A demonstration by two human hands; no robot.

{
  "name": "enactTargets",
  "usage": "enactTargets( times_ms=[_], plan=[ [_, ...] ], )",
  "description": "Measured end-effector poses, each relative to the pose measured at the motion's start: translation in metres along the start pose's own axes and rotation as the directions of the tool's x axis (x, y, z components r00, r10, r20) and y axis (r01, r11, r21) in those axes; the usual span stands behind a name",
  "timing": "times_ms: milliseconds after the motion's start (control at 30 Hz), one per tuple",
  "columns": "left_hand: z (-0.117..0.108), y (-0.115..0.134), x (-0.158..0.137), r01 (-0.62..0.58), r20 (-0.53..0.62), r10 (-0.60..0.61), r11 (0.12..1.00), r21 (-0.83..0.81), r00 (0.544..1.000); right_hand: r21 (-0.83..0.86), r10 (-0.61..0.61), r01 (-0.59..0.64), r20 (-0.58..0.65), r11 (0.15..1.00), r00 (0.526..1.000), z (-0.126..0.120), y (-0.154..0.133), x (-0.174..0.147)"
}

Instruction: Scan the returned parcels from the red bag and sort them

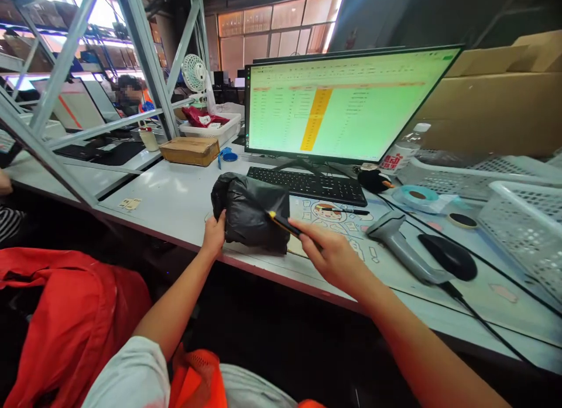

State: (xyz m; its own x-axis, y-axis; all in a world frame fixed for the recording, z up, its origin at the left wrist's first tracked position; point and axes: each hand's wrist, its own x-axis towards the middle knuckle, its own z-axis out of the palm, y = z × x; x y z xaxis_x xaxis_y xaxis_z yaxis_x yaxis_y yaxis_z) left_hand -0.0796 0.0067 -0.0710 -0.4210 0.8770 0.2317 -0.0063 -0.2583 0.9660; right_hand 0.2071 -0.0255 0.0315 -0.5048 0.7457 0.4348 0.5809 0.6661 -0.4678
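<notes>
A black plastic parcel (254, 215) rests on the white desk (153, 215) near its front edge. My left hand (214, 233) grips the parcel's left end, fingers partly hidden behind it. My right hand (327, 250) is closed around a black and yellow utility knife (283, 222), and its yellow tip meets the parcel's upper right surface. Whether the tip has cut through the plastic I cannot tell. Under the parcel's right side lies a cartoon-printed desk mat (373, 253).
Behind the parcel stand a keyboard (311, 185) and a lit monitor (342, 109). To the right are a grey barcode scanner (406, 250), a black mouse (448, 256), a tape roll (417, 196) and white baskets (527, 220). A cardboard box (189, 151) sits at the back left.
</notes>
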Motion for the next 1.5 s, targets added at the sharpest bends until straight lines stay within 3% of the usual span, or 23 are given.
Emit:
enactTargets(
  times_ms=[100, 167, 267, 333, 433, 467, 533, 600, 667, 733, 833, 933, 1000, 1033, 1100, 1167, 1200, 1267, 1300, 1367, 1433, 1500],
  plan=[
    [-0.008, -0.001, 0.001, 0.079, 0.001, -0.081, 0.975, 0.209, 0.997, -0.062, 0.146, -0.142, 0.067, 0.988, 0.987, -0.013, 0.033, -0.042],
    [-0.010, 0.003, 0.000, 0.110, 0.034, -0.135, 0.912, 0.395, 0.990, -0.185, 0.260, -0.249, 0.032, 0.951, 0.965, -0.020, 0.055, -0.063],
    [-0.013, 0.015, -0.005, 0.096, 0.080, -0.167, 0.829, 0.551, 0.983, -0.431, 0.416, -0.400, -0.063, 0.809, 0.907, -0.017, 0.084, -0.085],
    [-0.016, 0.027, -0.008, 0.043, 0.071, -0.129, 0.715, 0.698, 0.989, -0.547, 0.442, -0.413, -0.086, 0.729, 0.893, -0.010, 0.099, -0.093],
    [-0.012, 0.047, -0.006, -0.177, 0.143, 0.104, 0.597, 0.782, 0.984, -0.612, 0.329, -0.324, -0.109, 0.721, 0.938, -0.006, 0.111, -0.089],
    [-0.007, 0.052, -0.003, -0.299, 0.226, 0.196, 0.606, 0.737, 0.954, -0.607, 0.272, -0.295, -0.134, 0.738, 0.953, -0.007, 0.110, -0.081],
    [0.009, 0.061, 0.004, -0.546, 0.443, 0.328, 0.600, 0.584, 0.834, -0.539, 0.155, -0.234, -0.187, 0.809, 0.970, -0.011, 0.102, -0.051],
    [0.030, 0.064, 0.012, -0.689, 0.639, 0.327, 0.553, 0.468, 0.696, -0.396, 0.055, -0.134, -0.205, 0.908, 0.977, -0.010, 0.089, -0.008],
    [0.048, 0.062, 0.019, -0.749, 0.746, 0.251, 0.477, 0.459, 0.616, -0.242, -0.009, -0.033, -0.168, 0.970, 0.986, -0.002, 0.074, 0.040],
    [0.060, 0.058, 0.021, -0.781, 0.781, 0.206, 0.390, 0.487, 0.590, -0.167, -0.026, 0.011, -0.090, 0.986, 0.996, 0.013, 0.062, 0.085],
    [0.062, 0.054, 0.018, -0.845, 0.812, 0.258, 0.284, 0.454, 0.523, -0.199, 0.015, 0.010, 0.125, 0.980, 0.992, 0.044, 0.052, 0.129],
    [0.051, 0.055, 0.000, -0.907, 0.842, 0.342, 0.219, 0.360, 0.417, -0.241, 0.066, 0.007, 0.293, 0.970, 0.954, 0.070, 0.051, 0.145],
    [0.036, 0.055, -0.026, -0.925, 0.836, 0.399, 0.208, 0.317, 0.377, -0.261, 0.095, -0.002, 0.344, 0.965, 0.934, 0.081, 0.053, 0.144],
    [0.027, 0.054, -0.043, -0.925, 0.823, 0.426, 0.225, 0.306, 0.376, -0.274, 0.110, -0.008, 0.360, 0.962, 0.926, 0.084, 0.053, 0.141],
    [0.007, 0.045, -0.081, -0.896, 0.773, 0.465, 0.320, 0.309, 0.433, -0.294, 0.135, -0.019, 0.379, 0.956, 0.916, 0.086, 0.053, 0.135],
    [-0.014, 0.028, -0.117, -0.786, 0.686, 0.433, 0.511, 0.348, 0.585, -0.303, 0.149, -0.026, 0.391, 0.953, 0.908, 0.085, 0.050, 0.130],
    [-0.022, 0.018, -0.131, -0.674, 0.620, 0.370, 0.638, 0.372, 0.692, -0.302, 0.148, -0.024, 0.396, 0.953, 0.906, 0.085, 0.047, 0.127],
    [-0.036, -0.004, -0.147, -0.340, 0.433, 0.165, 0.867, 0.365, 0.886, -0.291, 0.128, -0.005, 0.406, 0.957, 0.905, 0.083, 0.039, 0.121],
    [-0.039, -0.014, -0.149, -0.146, 0.336, 0.043, 0.946, 0.288, 0.941, -0.286, 0.116, 0.005, 0.406, 0.958, 0.907, 0.083, 0.034, 0.117],
    [-0.042, -0.023, -0.146, 0.179, 0.224, -0.176, 0.984, 0.006, 0.959, -0.274, 0.098, 0.015, 0.395, 0.962, 0.914, 0.083, 0.019, 0.106],
    [-0.042, -0.020, -0.140, 0.375, 0.226, -0.320, 0.885, -0.274, 0.920, -0.232, 0.052, 0.045, 0.396, 0.972, 0.917, 0.086, -0.001, 0.090],
    [-0.042, -0.008, -0.141, 0.485, 0.291, -0.395, 0.780, -0.394, 0.871, -0.180, -0.053, 0.134, 0.394, 0.974, 0.918, 0.088, -0.027, 0.067]
  ],
)
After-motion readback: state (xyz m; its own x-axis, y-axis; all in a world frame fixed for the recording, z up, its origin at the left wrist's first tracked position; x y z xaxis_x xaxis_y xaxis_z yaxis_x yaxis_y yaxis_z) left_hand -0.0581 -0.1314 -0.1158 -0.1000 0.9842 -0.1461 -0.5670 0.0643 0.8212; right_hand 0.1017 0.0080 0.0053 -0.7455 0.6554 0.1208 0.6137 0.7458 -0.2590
